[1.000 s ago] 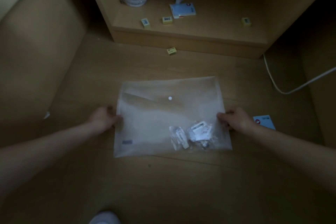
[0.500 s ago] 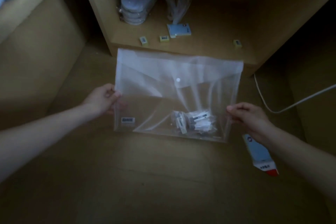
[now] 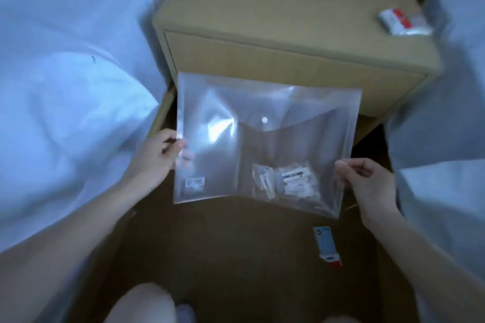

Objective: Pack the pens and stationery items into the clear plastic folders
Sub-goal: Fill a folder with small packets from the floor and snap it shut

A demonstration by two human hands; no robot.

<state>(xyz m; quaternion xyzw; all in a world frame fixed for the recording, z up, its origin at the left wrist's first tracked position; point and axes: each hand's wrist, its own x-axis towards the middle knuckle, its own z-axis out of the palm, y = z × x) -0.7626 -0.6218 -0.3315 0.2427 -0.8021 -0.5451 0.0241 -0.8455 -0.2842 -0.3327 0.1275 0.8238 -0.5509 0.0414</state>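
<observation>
Head camera, looking down: a person holds a clear plastic folder (image 3: 265,139) up in the air with both hands, in front of a light wooden bedside cabinet (image 3: 288,42). The left hand (image 3: 154,160) pinches the folder's left edge, thumb on the front and fingertips showing blurred through the plastic behind. The right hand (image 3: 367,183) grips the lower right edge, fingers curled round it. The folder's flap is folded down, with a white snap button (image 3: 264,120) at its middle. Inside, a cluster of small white stationery packets (image 3: 286,181) lies in the lower right part of the folder; what each one is cannot be made out. A small label (image 3: 194,182) sits near the lower left corner.

Below the folder, on the brown floor (image 3: 223,244), lies a pale blue box with a red end (image 3: 326,245), well apart from both hands. On top of the cabinet at the right rests a red and white wrapped pack (image 3: 402,21). White bedding (image 3: 65,73) fills the left side, and more pale fabric (image 3: 446,113) the right.
</observation>
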